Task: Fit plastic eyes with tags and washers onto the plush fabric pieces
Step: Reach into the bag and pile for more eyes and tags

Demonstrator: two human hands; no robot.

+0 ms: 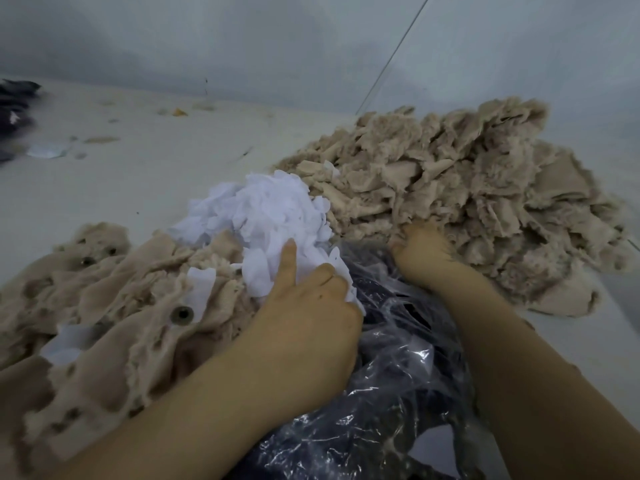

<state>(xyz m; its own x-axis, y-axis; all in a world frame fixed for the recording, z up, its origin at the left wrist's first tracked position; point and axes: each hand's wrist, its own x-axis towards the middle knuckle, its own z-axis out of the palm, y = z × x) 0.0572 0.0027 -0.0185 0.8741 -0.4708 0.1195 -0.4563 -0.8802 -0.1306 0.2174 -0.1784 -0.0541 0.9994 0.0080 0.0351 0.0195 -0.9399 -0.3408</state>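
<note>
A big heap of beige plush pieces (460,188) lies at the right. My right hand (420,251) reaches into its near edge, fingers buried in the plush, so its grip is hidden. A mound of white tags (266,209) sits in the middle. My left hand (308,299) rests on its near side, index finger stretched out, the other fingers curled on some tags. At the left lies a pile of plush pieces (114,306) fitted with eyes; one plastic eye (182,313) with a white tag shows there.
A clear plastic bag (398,375) with dark contents lies between my forearms. The pale table (121,174) carries scattered scraps farther back. Dark fabric (15,102) sits at the far left edge. A grey wall rises behind.
</note>
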